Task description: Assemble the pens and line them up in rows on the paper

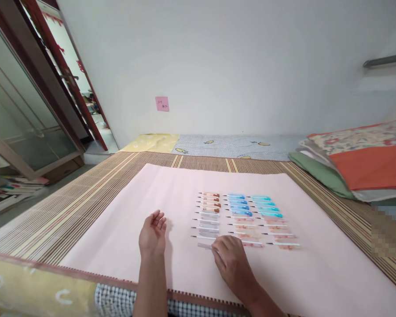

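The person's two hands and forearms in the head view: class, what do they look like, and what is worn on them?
The left hand and right hand are both ungloved, with no ring, watch or bracelet visible. The left forearm and right forearm are bare, with no sleeve showing.

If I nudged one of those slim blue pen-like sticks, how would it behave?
The blue pen-like stick is probably light, being so slim. Its straight shape suggests stiffness. It might slide easily across the smooth-looking pink sheet.
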The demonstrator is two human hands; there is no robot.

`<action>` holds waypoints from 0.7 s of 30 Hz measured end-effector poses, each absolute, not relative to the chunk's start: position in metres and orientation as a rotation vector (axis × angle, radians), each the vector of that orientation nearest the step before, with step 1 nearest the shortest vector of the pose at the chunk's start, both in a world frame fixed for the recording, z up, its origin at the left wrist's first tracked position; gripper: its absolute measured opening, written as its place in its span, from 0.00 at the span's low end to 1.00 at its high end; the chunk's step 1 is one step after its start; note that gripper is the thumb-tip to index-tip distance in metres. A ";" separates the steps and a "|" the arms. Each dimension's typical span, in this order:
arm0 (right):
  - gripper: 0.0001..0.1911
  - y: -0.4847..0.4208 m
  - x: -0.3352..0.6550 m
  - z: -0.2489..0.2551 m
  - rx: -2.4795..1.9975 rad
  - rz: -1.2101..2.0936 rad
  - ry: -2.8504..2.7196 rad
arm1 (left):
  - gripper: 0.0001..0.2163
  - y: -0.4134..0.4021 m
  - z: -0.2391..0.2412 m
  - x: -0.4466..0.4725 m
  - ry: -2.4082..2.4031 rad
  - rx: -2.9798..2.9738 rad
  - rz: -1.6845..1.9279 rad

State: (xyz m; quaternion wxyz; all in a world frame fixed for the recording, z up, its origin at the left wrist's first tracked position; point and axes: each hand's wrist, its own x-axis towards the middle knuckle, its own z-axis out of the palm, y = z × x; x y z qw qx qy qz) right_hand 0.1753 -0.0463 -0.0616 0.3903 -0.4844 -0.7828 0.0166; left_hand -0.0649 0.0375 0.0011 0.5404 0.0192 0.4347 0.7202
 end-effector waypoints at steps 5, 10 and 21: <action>0.11 -0.039 0.184 -0.058 -1.252 -0.048 -1.893 | 0.07 0.034 0.001 -0.055 1.023 0.059 1.661; 0.10 -0.025 0.193 -0.055 -1.399 -0.052 -1.963 | 0.07 0.033 0.002 -0.051 1.000 0.073 1.622; 0.10 -0.021 0.186 -0.044 -1.609 0.083 -2.133 | 0.08 0.027 0.003 -0.067 0.959 0.020 1.642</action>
